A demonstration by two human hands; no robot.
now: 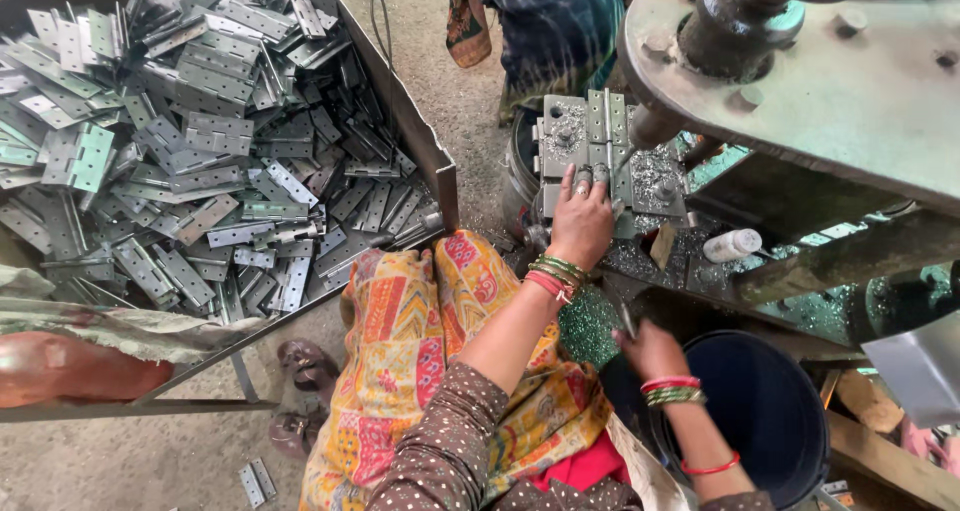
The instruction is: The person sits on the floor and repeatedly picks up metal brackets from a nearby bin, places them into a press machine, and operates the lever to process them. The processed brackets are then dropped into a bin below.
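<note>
Grey metal hinge (600,131), one, on press fixture (560,146), left hand (582,221) pressed flat. Right hand (650,349) pinching something indistinct over dark blue bucket (770,411). Sheet-metal tray (420,141): hinges (200,141), uncounted heap.

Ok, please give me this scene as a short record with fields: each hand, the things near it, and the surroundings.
left hand: presses on a metal hinge lying open on the machine's fixture
right hand: low by the dark blue bucket; what it grips is unclear
machine: green press, metal shavings around the fixture
tray: large, heaped with grey hinges
floor: two loose hinges
</note>
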